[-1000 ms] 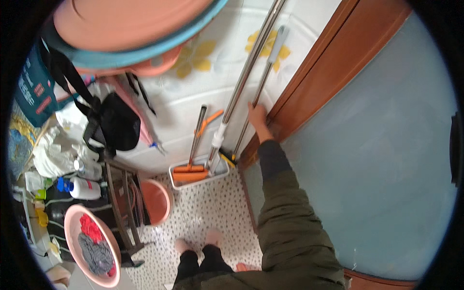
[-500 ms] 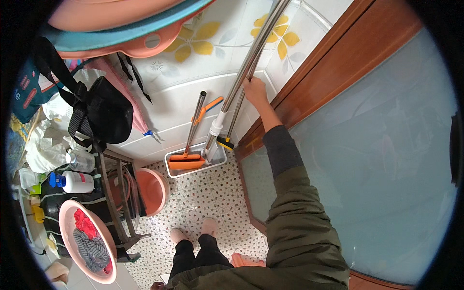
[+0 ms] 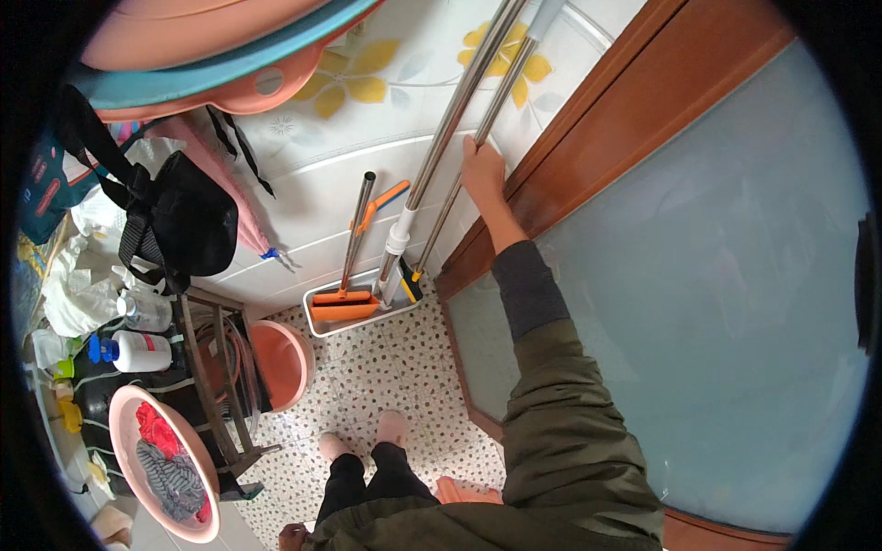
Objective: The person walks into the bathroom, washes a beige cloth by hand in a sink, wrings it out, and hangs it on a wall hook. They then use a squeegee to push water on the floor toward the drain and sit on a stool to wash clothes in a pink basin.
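Note:
My right hand [image 3: 483, 173] is closed around the slim metal handle [image 3: 496, 103] of a long floor brush. Its black-and-yellow brush head [image 3: 410, 281] stands at the right end of a white plastic bin [image 3: 323, 329], in the corner by the door frame. Beside it, a thicker steel mop pole [image 3: 457, 108] with a white collar leans out of the same bin. An orange scraper or broom head [image 3: 343, 309] on a short metal handle sits at the bin's left, next to an orange-and-blue handle [image 3: 390, 195]. My left hand [image 3: 292, 536] barely shows at the lower edge; its fingers are unclear.
A brown-framed frosted door [image 3: 698, 294] fills the right. To the left, a metal rack [image 3: 197, 358] carries bottles and a pink basin [image 3: 124, 432] of wet clothes. A pink bucket [image 3: 296, 363] stands on the speckled floor. Large basins [image 3: 211, 78] and a black bag [image 3: 188, 220] hang above.
The brush handle has swung apart from the mop pole, and its head has shifted left against the bin's right end. My right hand still grips it. The whole view has moved slightly.

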Tool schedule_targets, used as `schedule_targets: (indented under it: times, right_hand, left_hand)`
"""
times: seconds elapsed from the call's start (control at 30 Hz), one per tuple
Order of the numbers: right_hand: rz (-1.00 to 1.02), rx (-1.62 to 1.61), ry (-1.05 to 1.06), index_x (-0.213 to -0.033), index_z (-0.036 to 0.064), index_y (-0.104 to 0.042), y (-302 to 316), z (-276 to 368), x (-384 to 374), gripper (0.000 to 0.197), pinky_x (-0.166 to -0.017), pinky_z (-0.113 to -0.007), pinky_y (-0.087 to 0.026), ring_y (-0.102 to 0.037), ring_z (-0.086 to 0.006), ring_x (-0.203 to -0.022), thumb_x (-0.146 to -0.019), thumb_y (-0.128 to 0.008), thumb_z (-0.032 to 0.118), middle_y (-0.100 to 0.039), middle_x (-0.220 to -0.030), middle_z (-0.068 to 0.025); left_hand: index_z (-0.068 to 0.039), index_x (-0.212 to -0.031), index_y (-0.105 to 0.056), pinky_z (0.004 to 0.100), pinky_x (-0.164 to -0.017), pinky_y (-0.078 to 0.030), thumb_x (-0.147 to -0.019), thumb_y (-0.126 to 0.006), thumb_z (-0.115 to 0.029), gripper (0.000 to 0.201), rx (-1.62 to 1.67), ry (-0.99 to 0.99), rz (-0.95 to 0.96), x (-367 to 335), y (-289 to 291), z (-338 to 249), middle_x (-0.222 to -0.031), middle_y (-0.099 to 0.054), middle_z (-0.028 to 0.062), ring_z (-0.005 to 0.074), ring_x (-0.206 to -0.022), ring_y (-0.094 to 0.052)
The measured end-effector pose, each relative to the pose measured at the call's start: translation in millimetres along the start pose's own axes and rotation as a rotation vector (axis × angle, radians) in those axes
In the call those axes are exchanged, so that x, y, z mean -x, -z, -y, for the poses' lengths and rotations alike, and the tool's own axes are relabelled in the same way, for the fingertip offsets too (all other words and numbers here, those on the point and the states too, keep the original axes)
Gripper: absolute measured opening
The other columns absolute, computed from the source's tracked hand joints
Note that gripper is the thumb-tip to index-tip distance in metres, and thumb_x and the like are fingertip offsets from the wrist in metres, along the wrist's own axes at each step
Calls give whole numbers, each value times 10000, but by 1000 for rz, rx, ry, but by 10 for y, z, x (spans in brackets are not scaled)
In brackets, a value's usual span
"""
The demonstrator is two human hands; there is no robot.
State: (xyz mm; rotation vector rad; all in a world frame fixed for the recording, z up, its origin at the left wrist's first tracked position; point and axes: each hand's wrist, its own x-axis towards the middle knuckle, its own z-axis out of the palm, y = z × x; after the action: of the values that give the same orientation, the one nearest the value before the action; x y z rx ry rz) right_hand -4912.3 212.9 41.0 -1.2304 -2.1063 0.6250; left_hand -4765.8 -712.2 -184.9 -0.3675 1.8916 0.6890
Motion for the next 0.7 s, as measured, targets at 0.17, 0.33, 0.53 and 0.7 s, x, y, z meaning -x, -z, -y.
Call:
schedule_targets:
  times: [0.17,0.33,0.53,0.7]
  right_hand:
    - [39,-69,-86,-868,-66,-630,-209,-223,104,481,-754,-502,-486,-636,-433,-831,-970,-468,376,-651,-838,-281]
    - [53,-38,-88,-902,-55,-622,-339,-178,201,471,-740,-502,-499,-643,-420,-825,-975,-457,380,-657,-856,-263]
    - [167,20,-79,-921,-51,-611,-648,-686,224,444,-717,-496,-509,-645,-422,-803,-966,-484,371,-659,-856,-259]
    - [204,69,-101,-943,-59,-605,-786,-959,424,427,-738,-510,-509,-642,-440,-822,-942,-538,363,-659,-874,-268]
  left_hand:
    - [-13,-1080,-610,325,-742,-534,-843,-727,-262,363,113,-60,6,34,23,-32,-903,-689,115,180,-838,-656]
    - [-14,-1069,-627,340,-769,-538,-844,-720,-279,360,-10,-44,-11,31,-10,15,-889,-691,105,193,-860,-660]
    - [-27,-1090,-635,343,-789,-535,-843,-716,-303,379,29,-49,76,-55,86,115,-907,-697,106,201,-871,-664]
    - [25,-1025,-641,392,-773,-518,-807,-707,-472,547,-399,-56,-145,112,-161,-54,-906,-681,161,240,-859,-654]
